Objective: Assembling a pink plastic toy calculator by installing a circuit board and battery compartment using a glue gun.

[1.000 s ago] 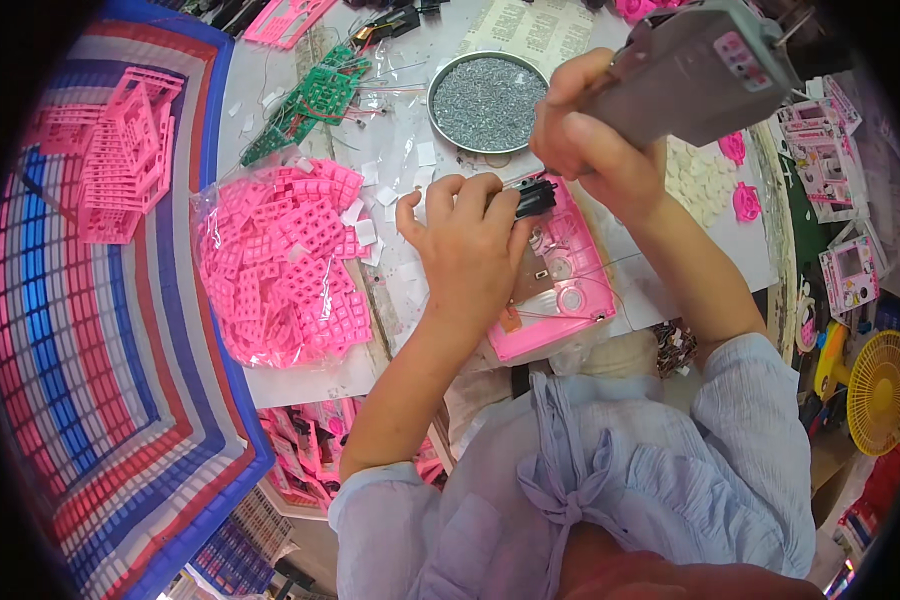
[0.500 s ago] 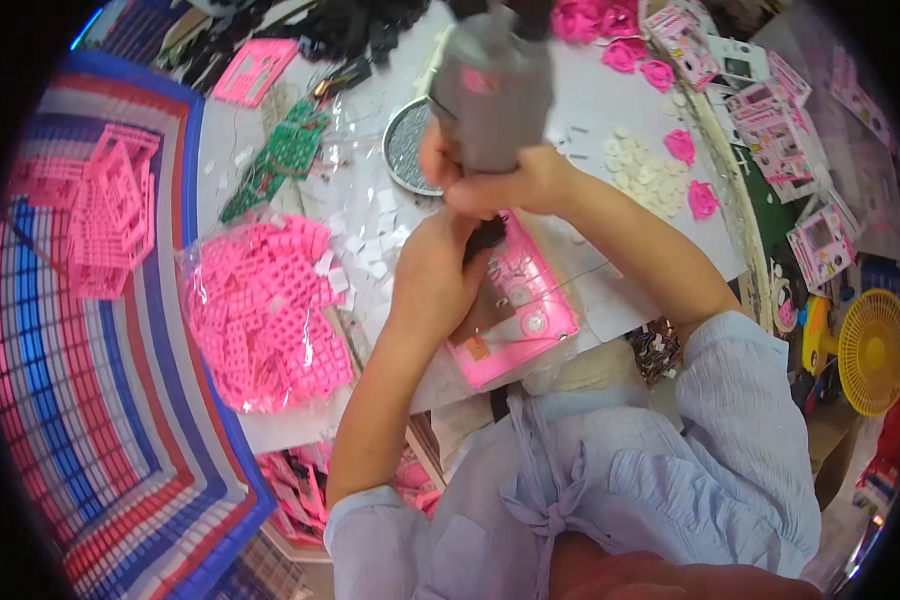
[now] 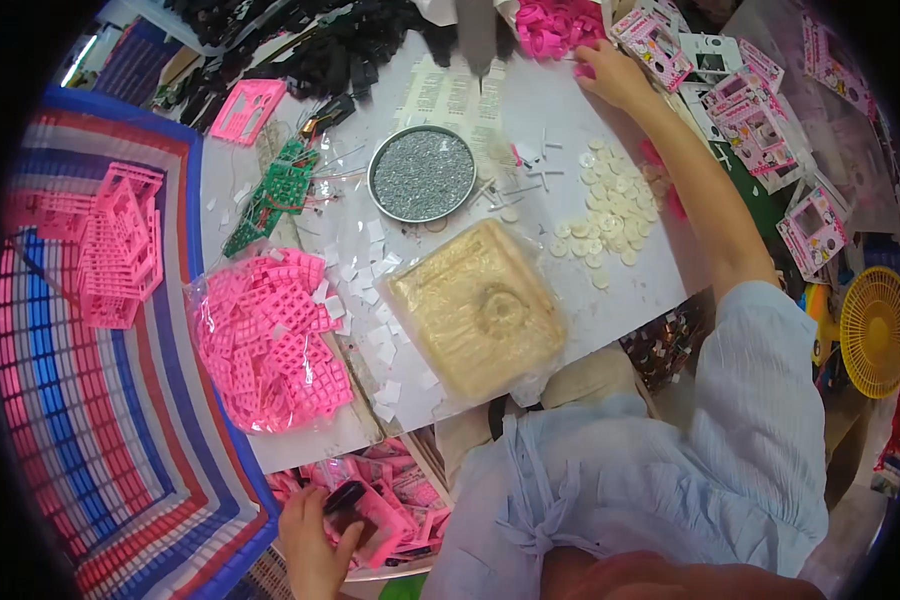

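Note:
My left hand [image 3: 313, 548] is at the lower left with thumb and fingers around a pink plastic casing [image 3: 378, 525] that has a dark part. It holds the casing over a box of similar pink parts [image 3: 415, 490] below the table edge. My right hand [image 3: 615, 76] reaches to the far side, fingertips closed on a small pink piece beside a pile of pink plastic parts [image 3: 548, 28]. A yellowish film-wrapped block [image 3: 475, 310] with a round dent lies on the table before me. The grey power screwdriver [image 3: 477, 35] hangs upright at the far edge.
A round tin of small metal screws [image 3: 422, 173] stands behind the block. White discs [image 3: 615, 205] lie right, beside white cross-shaped pieces [image 3: 540, 165]. At left are a bag of pink grilles [image 3: 265, 340], green circuit boards [image 3: 288, 178] and a striped lined crate [image 3: 185, 330].
Both hands have left the screwdriver, which has moved up and away. The pink casing has gone from the block to the lower-left box with my left hand; my right hand has moved far right.

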`<state>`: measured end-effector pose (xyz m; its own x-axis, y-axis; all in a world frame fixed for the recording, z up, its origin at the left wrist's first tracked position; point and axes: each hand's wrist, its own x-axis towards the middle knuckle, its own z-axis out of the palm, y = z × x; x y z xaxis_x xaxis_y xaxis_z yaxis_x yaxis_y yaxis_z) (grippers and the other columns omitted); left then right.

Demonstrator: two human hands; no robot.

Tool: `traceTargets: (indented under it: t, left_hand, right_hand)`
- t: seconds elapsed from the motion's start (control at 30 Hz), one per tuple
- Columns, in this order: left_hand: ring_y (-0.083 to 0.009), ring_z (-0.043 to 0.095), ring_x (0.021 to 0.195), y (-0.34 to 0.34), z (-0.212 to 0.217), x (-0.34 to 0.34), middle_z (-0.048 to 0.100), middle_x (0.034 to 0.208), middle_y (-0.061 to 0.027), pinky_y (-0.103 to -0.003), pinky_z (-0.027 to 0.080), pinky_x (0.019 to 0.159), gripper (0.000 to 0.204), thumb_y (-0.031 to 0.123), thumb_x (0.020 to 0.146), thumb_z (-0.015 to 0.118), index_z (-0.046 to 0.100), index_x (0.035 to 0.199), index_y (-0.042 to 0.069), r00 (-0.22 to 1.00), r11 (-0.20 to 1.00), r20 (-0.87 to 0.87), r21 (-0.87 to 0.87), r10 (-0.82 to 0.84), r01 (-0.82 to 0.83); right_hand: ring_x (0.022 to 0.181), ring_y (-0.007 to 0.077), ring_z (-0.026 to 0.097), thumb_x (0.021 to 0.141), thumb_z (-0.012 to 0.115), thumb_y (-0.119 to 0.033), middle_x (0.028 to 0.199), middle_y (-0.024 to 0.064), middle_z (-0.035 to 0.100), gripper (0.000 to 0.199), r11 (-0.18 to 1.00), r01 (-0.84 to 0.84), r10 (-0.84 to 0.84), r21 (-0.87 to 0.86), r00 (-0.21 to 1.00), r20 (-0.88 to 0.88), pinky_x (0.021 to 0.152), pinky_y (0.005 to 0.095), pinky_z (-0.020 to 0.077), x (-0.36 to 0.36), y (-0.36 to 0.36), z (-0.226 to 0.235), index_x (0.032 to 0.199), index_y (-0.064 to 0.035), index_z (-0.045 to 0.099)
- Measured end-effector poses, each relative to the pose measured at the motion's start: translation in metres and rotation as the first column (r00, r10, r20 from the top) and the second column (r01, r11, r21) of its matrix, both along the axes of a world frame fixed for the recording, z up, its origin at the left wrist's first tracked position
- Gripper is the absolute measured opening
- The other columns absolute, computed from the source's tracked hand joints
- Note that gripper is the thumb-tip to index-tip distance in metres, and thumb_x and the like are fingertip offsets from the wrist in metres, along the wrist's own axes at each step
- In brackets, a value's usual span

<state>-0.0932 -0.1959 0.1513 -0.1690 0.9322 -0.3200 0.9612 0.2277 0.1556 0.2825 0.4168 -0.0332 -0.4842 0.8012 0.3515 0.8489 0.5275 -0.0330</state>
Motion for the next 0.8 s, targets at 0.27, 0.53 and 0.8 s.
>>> traceTargets:
  t: [0.27,0.53,0.8]
  left_hand:
    - [-0.0130,0.066,0.076,0.133,-0.103,0.081,0.071,0.089,-0.0079,-0.027,0.053,0.066,0.028,0.007,0.088,0.074,0.065,0.113,0.000,0.620,0.885,0.784,0.285,0.007,-0.369]
    - [-0.0069,0.056,0.064,0.210,-0.122,0.114,0.063,0.075,-0.0007,-0.023,0.043,0.056,0.020,0.019,0.098,0.066,0.067,0.104,0.000,0.141,0.961,0.981,-0.096,0.136,-0.258]
    - [-0.0210,0.060,0.066,0.174,-0.117,0.101,0.063,0.079,-0.0113,-0.032,0.047,0.062,0.027,0.020,0.087,0.075,0.066,0.106,0.002,0.783,0.909,0.591,0.408,-0.192,-0.085]
  right_hand:
    - [0.081,0.0106,0.068,0.087,0.063,-0.002,0.108,0.0071,0.067,0.030,0.503,-0.664,-0.113,-0.552,0.583,-0.804,0.071,0.0252,0.0572,-0.051,-0.159,0.067,0.116,-0.0003,0.063]
    - [0.075,0.0165,0.068,0.089,0.070,-0.005,0.092,0.0065,0.070,0.016,0.644,-0.702,0.285,-0.304,0.588,-0.757,0.066,0.0263,0.0538,-0.079,-0.290,0.075,0.105,-0.0031,0.069]
    - [0.094,0.0293,0.056,0.076,0.075,-0.009,0.095,0.0083,0.062,0.015,0.746,-0.630,0.493,-0.216,0.741,-0.457,0.079,0.0382,0.0496,-0.082,-0.289,0.055,0.085,-0.0042,0.064]
